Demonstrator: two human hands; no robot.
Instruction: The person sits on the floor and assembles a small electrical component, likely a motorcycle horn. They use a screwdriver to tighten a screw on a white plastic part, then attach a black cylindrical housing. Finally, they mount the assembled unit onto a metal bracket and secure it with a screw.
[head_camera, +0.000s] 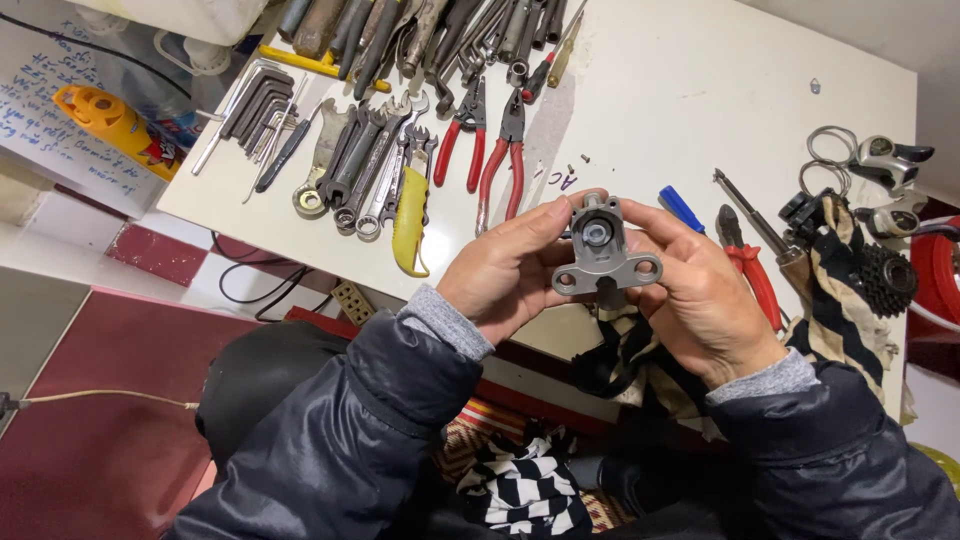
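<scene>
Grey metal part (603, 255) held above the tabletop (700, 90) edge, left hand (505, 272) and right hand (700, 300) fingers clamped on its sides, bore facing up, likely for inspection; red pliers (490, 160) lie beyond it

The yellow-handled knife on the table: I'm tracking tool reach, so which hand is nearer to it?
Left. The left hand grips the grey metal part just right of the yellow-handled knife; the right hand is farther away, beyond that part.
</scene>
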